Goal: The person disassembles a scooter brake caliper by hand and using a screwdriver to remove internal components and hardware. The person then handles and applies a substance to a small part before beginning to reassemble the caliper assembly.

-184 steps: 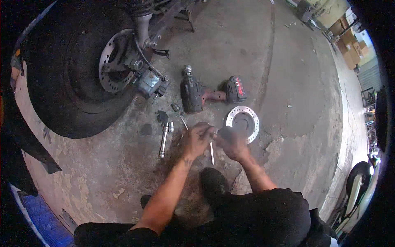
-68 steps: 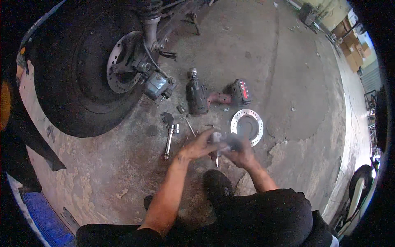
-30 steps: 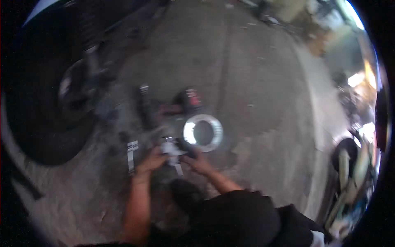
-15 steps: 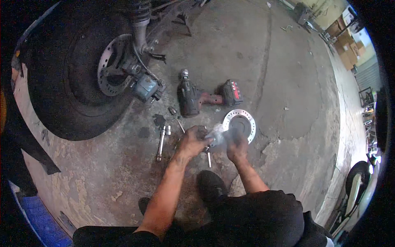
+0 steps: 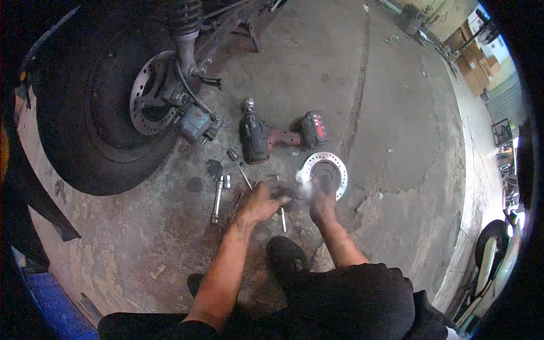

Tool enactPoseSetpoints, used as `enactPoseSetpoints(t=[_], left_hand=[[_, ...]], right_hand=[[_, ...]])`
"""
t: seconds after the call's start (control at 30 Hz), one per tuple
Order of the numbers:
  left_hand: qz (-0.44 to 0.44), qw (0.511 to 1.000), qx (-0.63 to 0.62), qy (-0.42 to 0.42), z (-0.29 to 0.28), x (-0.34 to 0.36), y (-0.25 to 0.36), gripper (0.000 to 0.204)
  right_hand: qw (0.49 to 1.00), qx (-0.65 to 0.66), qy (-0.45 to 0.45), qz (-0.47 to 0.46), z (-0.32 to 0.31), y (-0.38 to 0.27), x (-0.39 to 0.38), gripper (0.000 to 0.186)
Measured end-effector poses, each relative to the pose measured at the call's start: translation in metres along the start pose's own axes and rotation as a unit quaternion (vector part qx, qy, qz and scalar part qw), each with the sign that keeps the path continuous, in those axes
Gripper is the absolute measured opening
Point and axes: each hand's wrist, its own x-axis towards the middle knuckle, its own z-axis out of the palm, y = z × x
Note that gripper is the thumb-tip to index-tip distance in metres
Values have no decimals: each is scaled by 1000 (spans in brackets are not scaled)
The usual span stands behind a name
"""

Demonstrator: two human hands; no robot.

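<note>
My left hand [image 5: 263, 204] is closed, thumb against fingers, on a dark part blurred by motion that I cannot make out. Just right of it, my right hand [image 5: 323, 205] is closed around a whitish, see-through plastic wrapping [image 5: 306, 191], also smeared. Behind my right hand lies a drilled brake disc [image 5: 342, 179], flat on the concrete and partly covered by the fingers. A slim metal tool [image 5: 284, 220] lies below the gap between my hands. Beyond them rests a cordless impact wrench [image 5: 258, 141] with a socket on its nose and a red-and-black battery [image 5: 315, 129].
At the left stands a large wheel [image 5: 102, 164] with a fitted brake disc [image 5: 141, 90] and a hanging brake caliper [image 5: 194, 124]. A socket extension [image 5: 217, 201], a small socket [image 5: 228, 181] and a thin rod [image 5: 245, 177] lie on the floor. My shoe [image 5: 287, 255] is close below.
The plastic wrapping is bunched smaller and nearer my right hand, and a dark part shows beside my left fingers. The whole view has shifted slightly.
</note>
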Motion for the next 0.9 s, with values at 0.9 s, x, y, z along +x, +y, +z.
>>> enactPoseSetpoints(t=[0.9], left_hand=[[-87, 995, 38, 7, 0, -2, -2, 45]], right_hand=[[979, -169, -18, -113, 14, -49, -21, 18]])
